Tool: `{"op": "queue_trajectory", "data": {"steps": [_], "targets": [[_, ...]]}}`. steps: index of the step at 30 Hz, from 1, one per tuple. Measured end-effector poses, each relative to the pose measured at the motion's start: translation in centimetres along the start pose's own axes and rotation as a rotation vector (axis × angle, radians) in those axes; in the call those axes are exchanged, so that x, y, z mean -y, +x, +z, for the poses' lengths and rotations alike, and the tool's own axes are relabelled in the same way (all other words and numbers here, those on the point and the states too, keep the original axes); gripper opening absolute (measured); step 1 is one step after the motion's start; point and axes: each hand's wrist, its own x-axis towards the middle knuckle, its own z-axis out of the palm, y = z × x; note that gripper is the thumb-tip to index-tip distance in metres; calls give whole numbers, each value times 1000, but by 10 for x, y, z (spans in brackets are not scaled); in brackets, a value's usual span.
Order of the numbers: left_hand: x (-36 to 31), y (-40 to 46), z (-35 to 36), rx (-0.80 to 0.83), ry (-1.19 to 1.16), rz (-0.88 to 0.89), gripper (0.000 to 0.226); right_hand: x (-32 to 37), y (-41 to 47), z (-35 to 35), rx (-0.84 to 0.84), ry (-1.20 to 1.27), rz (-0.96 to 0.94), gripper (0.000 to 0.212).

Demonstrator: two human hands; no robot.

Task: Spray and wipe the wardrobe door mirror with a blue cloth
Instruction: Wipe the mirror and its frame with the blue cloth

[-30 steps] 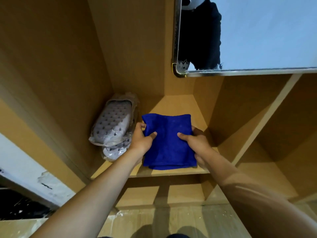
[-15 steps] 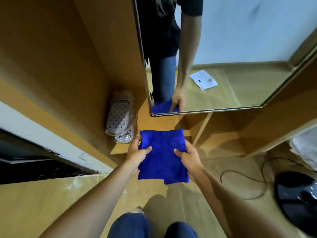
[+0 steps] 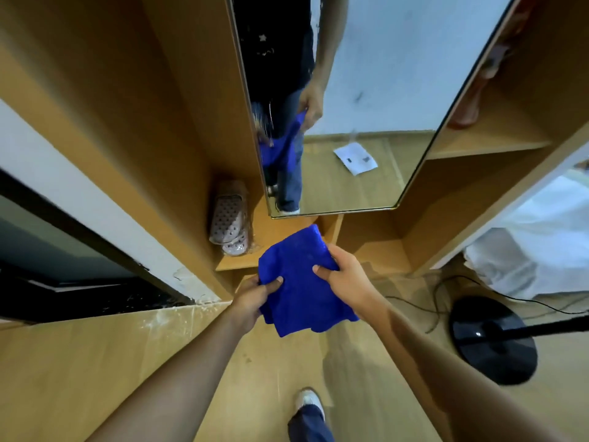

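I hold a folded blue cloth (image 3: 301, 287) in front of me, above the floor and below the mirror. My left hand (image 3: 253, 299) grips its lower left edge, thumb on top. My right hand (image 3: 342, 275) grips its right edge. The wardrobe door mirror (image 3: 366, 90) stands ahead with a thin gold frame, and it reflects a person holding the cloth. No spray bottle is in view.
A pair of perforated slippers in a plastic bag (image 3: 229, 226) lies on the low wardrobe shelf left of the mirror. A black fan base (image 3: 492, 341) with a cable stands on the floor at right. White bedding (image 3: 538, 250) is at far right.
The cloth has come off the low shelf and towards me, and my view has risen and pulled back, showing more of the mirror. Both hands have kept their hold.
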Motion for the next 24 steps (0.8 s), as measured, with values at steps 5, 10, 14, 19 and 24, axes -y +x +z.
{"op": "queue_trajectory", "data": {"steps": [5, 10, 14, 19, 24], "targets": [[-26, -57, 1, 188, -123, 42, 40, 56, -57, -13, -9, -36, -143, 26], [-45, -112, 9, 391, -302, 74, 52, 111, -119, -28, 16, -9, -272, 17], [-72, -150, 27, 527, -469, 71, 45, 150, -150, -50, 55, 82, -316, 29], [-128, -173, 48, 475, -382, 235, 53, 187, -159, -92, 21, 122, -398, 31], [-201, -185, 80, 381, -312, 376, 60, 220, -139, -140, -44, 172, -489, 30]]}}
